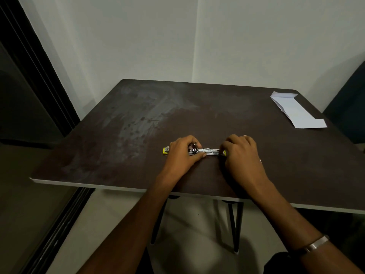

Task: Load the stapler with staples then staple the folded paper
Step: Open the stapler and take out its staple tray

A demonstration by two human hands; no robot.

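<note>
Your left hand (182, 150) covers much of the stapler (209, 151), which lies opened out flat near the middle of the table (118, 139); only its yellow left tip and the shiny metal channel between your hands show. Whether staples sit in that channel is too small to tell, and no writing can be read. Your left fingers curl around the stapler's hinge part, thumb along its near side. Your right hand (242, 153) pinches its right end. The folded paper (296, 109) lies at the far right corner, well apart.
</note>
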